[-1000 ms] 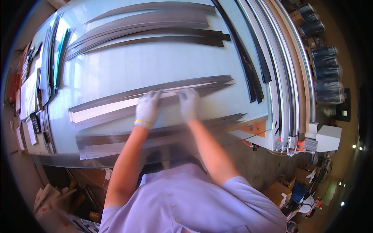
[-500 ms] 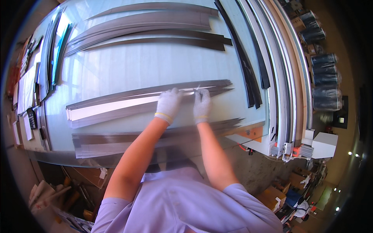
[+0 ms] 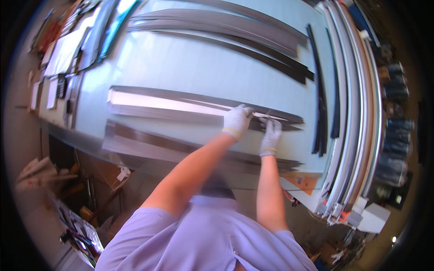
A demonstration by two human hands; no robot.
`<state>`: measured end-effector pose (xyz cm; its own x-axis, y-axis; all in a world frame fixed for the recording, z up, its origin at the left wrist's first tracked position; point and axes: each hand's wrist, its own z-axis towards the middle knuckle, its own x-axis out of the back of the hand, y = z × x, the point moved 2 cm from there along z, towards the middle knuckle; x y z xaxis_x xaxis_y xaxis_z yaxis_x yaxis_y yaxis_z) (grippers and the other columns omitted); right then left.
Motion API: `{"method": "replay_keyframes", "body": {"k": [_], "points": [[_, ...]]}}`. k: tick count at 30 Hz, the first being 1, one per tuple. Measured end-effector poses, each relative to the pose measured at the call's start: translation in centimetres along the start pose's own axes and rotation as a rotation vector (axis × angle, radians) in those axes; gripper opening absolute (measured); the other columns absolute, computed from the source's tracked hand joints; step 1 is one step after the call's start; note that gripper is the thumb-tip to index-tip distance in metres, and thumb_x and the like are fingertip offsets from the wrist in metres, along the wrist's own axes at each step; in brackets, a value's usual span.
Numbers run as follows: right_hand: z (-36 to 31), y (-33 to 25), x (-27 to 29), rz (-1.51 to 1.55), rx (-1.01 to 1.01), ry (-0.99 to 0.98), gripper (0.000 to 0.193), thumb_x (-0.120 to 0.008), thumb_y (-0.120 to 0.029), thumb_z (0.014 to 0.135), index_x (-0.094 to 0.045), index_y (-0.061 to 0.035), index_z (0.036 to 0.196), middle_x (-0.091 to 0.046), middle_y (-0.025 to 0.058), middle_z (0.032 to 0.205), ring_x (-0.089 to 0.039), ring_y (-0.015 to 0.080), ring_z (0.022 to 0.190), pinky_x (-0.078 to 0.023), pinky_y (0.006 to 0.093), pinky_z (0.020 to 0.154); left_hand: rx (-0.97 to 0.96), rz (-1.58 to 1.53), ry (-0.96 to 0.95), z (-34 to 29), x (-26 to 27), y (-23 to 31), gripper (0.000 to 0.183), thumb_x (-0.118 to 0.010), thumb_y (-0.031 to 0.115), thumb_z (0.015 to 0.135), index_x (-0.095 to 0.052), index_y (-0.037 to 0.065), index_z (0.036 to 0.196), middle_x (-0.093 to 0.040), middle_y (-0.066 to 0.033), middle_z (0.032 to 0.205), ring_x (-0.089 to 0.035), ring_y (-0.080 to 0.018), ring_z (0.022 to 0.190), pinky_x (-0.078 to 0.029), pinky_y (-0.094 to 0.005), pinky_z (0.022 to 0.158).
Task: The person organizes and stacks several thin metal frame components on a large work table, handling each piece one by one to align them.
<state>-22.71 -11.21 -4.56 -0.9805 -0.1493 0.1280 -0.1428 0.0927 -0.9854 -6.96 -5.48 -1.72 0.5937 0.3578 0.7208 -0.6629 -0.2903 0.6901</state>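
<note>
The white strip (image 3: 153, 100) lay lengthwise on the grey strip bundle (image 3: 153, 112). Toward the bundle's right end, the left gloved hand (image 3: 237, 121) had its fingers bunched at the strip and the right gloved hand (image 3: 271, 135) its fingertips drawn close; whether either pinched material could not be determined. The step appeared to be strip handling; the next move called for steady, coordinated fingertips.

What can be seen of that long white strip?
The long, flat white strip looks smooth, perhaps paper or plastic. Broad at its left end, it narrows toward the right. It lies between long, flat grey strips on the pale-blue tabletop. The white-gloved left hand is at its narrower part; the white-gloved right hand is near its tip. Any grip is unclear.
</note>
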Motion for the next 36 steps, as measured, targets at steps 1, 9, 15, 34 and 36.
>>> {"method": "replay_keyframes", "body": {"k": [1,9,15,34,36], "points": [[-0.6,-0.6,-0.9,0.065,-0.081,-0.014,0.016,-0.052,-0.018,0.102,-0.057,-0.0044,0.109,-0.071,0.0085,0.102,-0.063,0.0149,0.088,-0.049,0.0311,0.084,0.117,-0.124,0.110,-0.6,1.9,-2.0,0.018,-0.058,0.017,0.087,-0.071,0.010,0.099,-0.067,-0.0111,0.093,-0.066,-0.0295,0.084,-0.052,-0.0424,0.075],[0.4,-0.6,-0.5,-0.191,0.015,0.055,0.018,-0.050,-0.020,0.103,-0.059,-0.0051,0.106,-0.074,0.0088,0.093,-0.062,0.0090,0.074,-0.048,0.0258,0.066,0.655,-1.005,0.995,-21.9,39.0,-34.4,0.026,-0.051,0.031,0.099,-0.069,0.013,0.095,-0.056,-0.0022,0.083,-0.055,-0.0101,0.081,-0.046,-0.0251,0.070],[1.6,0.9,-1.4,-0.137,-0.019,0.146,0.025,-0.059,-0.030,0.100,-0.059,-0.0058,0.098,-0.071,0.0066,0.079,-0.055,0.0056,0.060,-0.041,0.0200,0.052,0.264,-0.851,1.397,-49.7,63.6,-39.9,0.025,-0.049,0.017,0.099,-0.067,0.001,0.097,-0.066,-0.0119,0.096,-0.064,-0.0220,0.088,-0.055,-0.0307,0.078],[-10.1,-3.3,-16.8,-1.280,1.124,-0.709,0.067,-0.073,-0.031,0.082,-0.050,-0.0065,0.140,-0.055,0.0158,0.137,-0.051,0.0322,0.124,-0.036,0.0468,0.108,1.138,-1.384,1.445,-57.0,30.0,-50.3,0.014,-0.057,0.016,0.095,-0.063,0.004,0.092,-0.064,-0.0064,0.079,-0.058,-0.0178,0.060,-0.048,-0.0308,0.053],[-9.3,-3.1,-15.7,-1.311,1.176,-0.672,0.061,-0.072,-0.030,0.081,-0.054,-0.0067,0.135,-0.057,0.0133,0.134,-0.053,0.0307,0.119,-0.037,0.0465,0.106,1.113,-1.054,1.196,-53.9,32.8,-51.6,0.023,-0.066,0.024,0.094,-0.062,0.010,0.112,-0.061,-0.0015,0.082,-0.060,-0.0177,0.068,-0.054,-0.0338,0.064]]}}
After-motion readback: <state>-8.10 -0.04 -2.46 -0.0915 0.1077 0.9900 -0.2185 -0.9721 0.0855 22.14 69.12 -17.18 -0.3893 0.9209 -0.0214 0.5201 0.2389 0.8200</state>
